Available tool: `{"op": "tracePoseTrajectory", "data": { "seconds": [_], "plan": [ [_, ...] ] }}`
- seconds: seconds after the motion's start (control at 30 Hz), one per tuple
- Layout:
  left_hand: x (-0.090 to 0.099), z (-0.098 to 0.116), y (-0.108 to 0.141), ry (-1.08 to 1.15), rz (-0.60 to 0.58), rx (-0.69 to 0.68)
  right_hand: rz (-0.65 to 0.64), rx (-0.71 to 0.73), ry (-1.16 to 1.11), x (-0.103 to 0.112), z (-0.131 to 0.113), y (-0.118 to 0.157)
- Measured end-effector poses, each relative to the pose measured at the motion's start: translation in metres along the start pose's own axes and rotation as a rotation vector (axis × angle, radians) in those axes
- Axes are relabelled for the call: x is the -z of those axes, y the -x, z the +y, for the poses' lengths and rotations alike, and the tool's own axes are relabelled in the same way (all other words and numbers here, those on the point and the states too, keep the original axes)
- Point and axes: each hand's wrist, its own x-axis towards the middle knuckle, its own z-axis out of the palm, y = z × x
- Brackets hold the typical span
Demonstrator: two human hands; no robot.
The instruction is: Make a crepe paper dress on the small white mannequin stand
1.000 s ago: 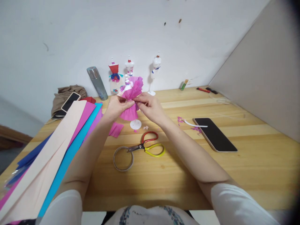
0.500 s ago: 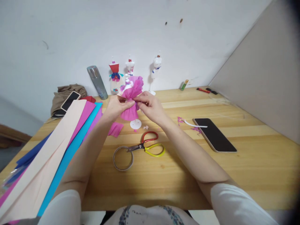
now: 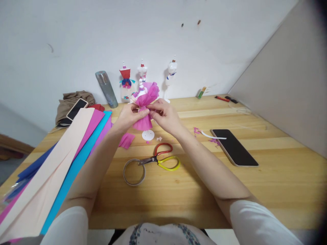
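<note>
Pink crepe paper point(image 3: 145, 98) wraps the middle of a small white mannequin point(image 3: 142, 89) and flares out below like a skirt. My left hand point(image 3: 130, 117) pinches the paper at its gathered waist from the left. From the right, the fingers of my right hand point(image 3: 163, 114) are closed on the same gathered paper. The mannequin's round white base point(image 3: 148, 135) shows beneath the paper. Scissors point(image 3: 154, 159) with red and yellow handles lie nearer me, their blades over a tape roll point(image 3: 124, 173).
Colored paper strips point(image 3: 74, 136) cover the table's left side. Dressed mannequins point(image 3: 126, 83), a white one point(image 3: 171, 73) and a flask point(image 3: 106, 89) stand near the wall. A phone point(image 3: 235, 147) and a glue stick point(image 3: 201, 92) are on the right.
The mannequin's upper part and the pink paper have shifted slightly right and the figure stands a little straighter. Both hands keep hold of the waist.
</note>
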Motion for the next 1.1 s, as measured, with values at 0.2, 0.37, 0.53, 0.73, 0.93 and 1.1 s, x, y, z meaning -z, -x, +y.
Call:
{"op": "tracePoseTrajectory", "data": {
  "seconds": [0.2, 0.37, 0.53, 0.73, 0.93, 1.1],
  "plan": [
    [0.005, 0.006, 0.006, -0.047, -0.086, 0.0, 0.08, -0.056, -0.061, -0.002, 0.007, -0.003],
    [0.011, 0.004, 0.007, -0.219, -0.165, -0.038, 0.085, -0.079, -0.105, -0.001, 0.006, -0.004],
    [0.015, 0.0, 0.008, -0.27, -0.201, -0.114, 0.06, -0.072, -0.189, 0.0, 0.006, -0.006],
    [0.018, -0.004, 0.005, -0.411, -0.165, -0.251, 0.02, -0.082, -0.251, 0.002, 0.004, -0.005],
    [0.022, -0.004, 0.006, -0.609, -0.115, -0.277, 0.021, -0.078, -0.272, 0.004, 0.0, -0.004],
    [0.025, 0.0, 0.011, -0.789, -0.081, -0.34, 0.013, -0.119, -0.329, 0.007, -0.003, -0.003]
  ]
}}
